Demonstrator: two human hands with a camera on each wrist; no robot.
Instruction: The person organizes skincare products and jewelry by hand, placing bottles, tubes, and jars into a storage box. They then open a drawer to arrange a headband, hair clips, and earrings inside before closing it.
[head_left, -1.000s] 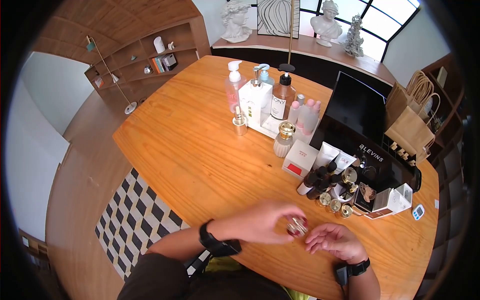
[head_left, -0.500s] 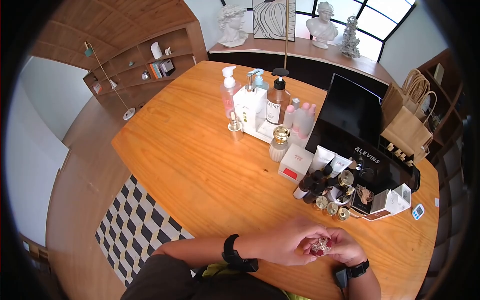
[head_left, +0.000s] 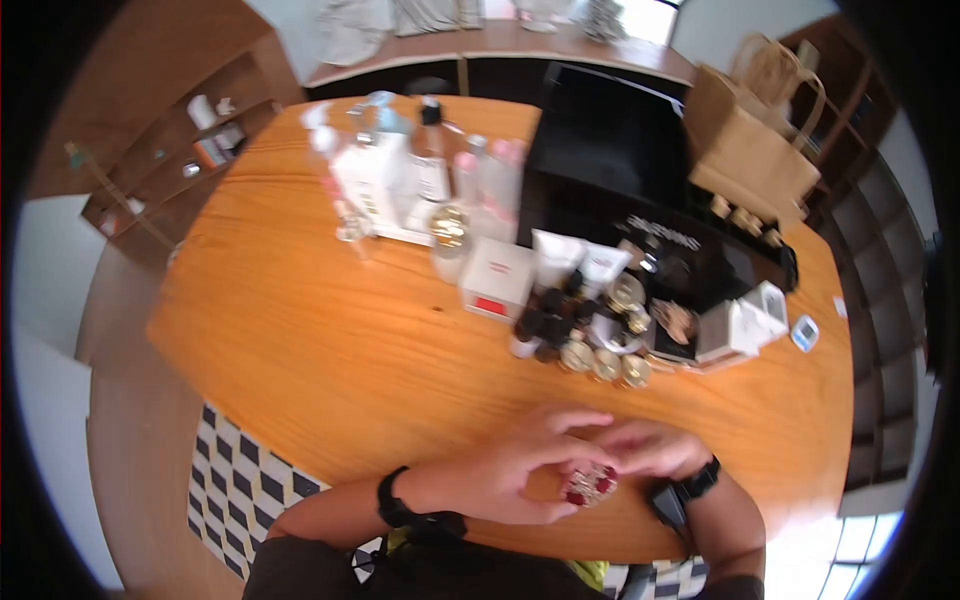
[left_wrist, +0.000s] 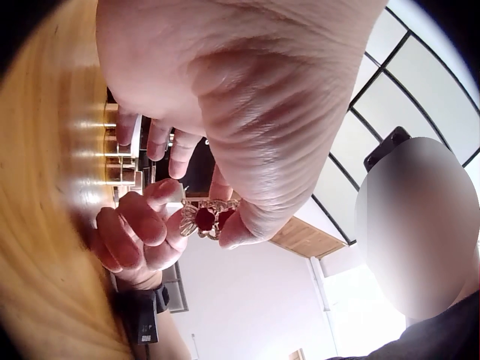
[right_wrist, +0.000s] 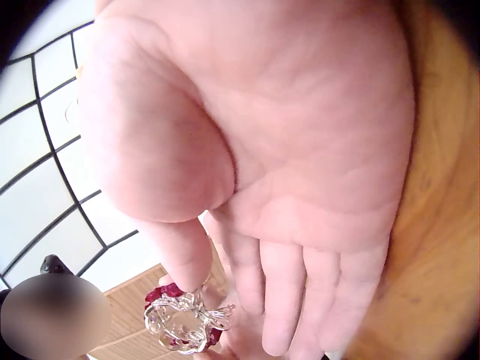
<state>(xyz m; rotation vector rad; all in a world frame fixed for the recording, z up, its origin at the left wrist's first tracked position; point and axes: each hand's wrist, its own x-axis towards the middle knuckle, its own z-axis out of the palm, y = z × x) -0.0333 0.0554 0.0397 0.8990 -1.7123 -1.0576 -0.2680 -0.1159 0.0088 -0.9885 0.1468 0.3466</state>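
A small gold-coloured ornament with red stones (head_left: 590, 484) is held over the table's near part. My left hand (head_left: 505, 470) pinches it between thumb and index finger; in the left wrist view the ornament (left_wrist: 206, 217) shows at the thumb tip, the other fingers of the left hand (left_wrist: 247, 112) extended. My right hand (head_left: 655, 447) meets it from the right, thumb and index finger at its edge. The right wrist view shows the ornament (right_wrist: 184, 319) as an openwork ring of metal against the thumb of the right hand (right_wrist: 255, 150).
Beyond the hands stand gold-capped jars (head_left: 604, 365), dark bottles (head_left: 540, 330), a white box (head_left: 498, 275) and pump bottles (head_left: 375, 180) on the wooden table (head_left: 300, 350). Farther right are a black case (head_left: 610, 140), paper bags (head_left: 750, 150) and a small timer (head_left: 804, 333).
The head view has turned to the right. Both hands stay together at the ornament, which shows more of its red stones; a second ago the right hand was apart from it.
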